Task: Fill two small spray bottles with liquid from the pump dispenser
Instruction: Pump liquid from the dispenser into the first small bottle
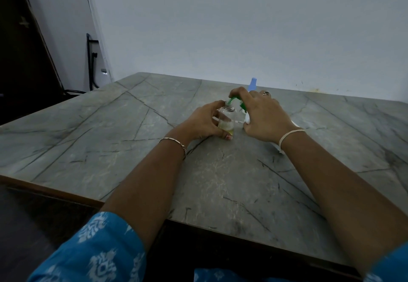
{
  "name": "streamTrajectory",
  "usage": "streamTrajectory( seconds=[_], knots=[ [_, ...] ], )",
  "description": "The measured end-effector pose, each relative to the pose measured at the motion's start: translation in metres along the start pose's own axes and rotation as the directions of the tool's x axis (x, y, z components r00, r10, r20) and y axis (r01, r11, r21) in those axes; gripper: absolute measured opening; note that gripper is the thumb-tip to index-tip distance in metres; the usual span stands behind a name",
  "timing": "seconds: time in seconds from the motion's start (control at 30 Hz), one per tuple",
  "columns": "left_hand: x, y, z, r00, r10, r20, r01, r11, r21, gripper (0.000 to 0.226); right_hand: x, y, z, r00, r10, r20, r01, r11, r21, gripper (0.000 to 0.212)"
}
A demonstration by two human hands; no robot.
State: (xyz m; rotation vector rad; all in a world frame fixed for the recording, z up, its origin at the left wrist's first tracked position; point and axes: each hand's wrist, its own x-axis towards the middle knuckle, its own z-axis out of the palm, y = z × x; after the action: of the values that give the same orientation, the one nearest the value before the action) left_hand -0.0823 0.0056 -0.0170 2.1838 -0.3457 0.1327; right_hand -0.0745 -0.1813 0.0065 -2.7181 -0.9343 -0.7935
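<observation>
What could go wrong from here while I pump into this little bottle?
1. The green spout sits just at the small clear bottle's narrow mouth; a slight shift could send liquid onto the table.
2. The right hand presses down on the pump dispenser; if it tips, it may knock the bottle out of the left hand's grip.
3. The blue-capped bottle stands close behind the right hand and could be knocked over.

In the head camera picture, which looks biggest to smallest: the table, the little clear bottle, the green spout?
1. table
2. clear bottle, in the left hand
3. green spout, partly hidden by the right hand, so less sure
</observation>
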Motion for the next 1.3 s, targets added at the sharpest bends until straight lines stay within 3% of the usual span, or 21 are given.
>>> streamTrajectory(
  seconds=[0.23, 0.67, 0.97, 1.3],
  knots=[
    [0.0001, 0.0003, -0.0001, 1.000, -0.006, -0.003, 0.006, 1.000, -0.005, 0.090, -0.0046, 0.0037, 0.0001, 1.000, -0.002, 0.017, 0.002, 0.999, -0.038, 0.080],
    [0.0024, -0.0032, 0.0002, 1.000, -0.010, -0.012, 0.009, 1.000, -0.015, 0.092, -0.0012, 0.0009, 0.0012, 1.000, -0.003, -0.019, 0.003, 1.000, 0.005, 0.069],
    [0.0006, -0.0015, -0.0003, 1.000, -0.019, -0.014, 0.019, 0.999, -0.026, 0.090, -0.0052, 0.0000, -0.0023, 1.000, 0.008, 0.006, -0.007, 0.996, -0.091, 0.093],
    [-0.0006, 0.0002, -0.0004, 1.000, 0.004, -0.007, -0.004, 1.000, 0.001, 0.085, -0.0017, -0.0006, -0.0015, 1.000, 0.012, -0.012, -0.012, 1.000, -0.016, 0.072]
  ],
)
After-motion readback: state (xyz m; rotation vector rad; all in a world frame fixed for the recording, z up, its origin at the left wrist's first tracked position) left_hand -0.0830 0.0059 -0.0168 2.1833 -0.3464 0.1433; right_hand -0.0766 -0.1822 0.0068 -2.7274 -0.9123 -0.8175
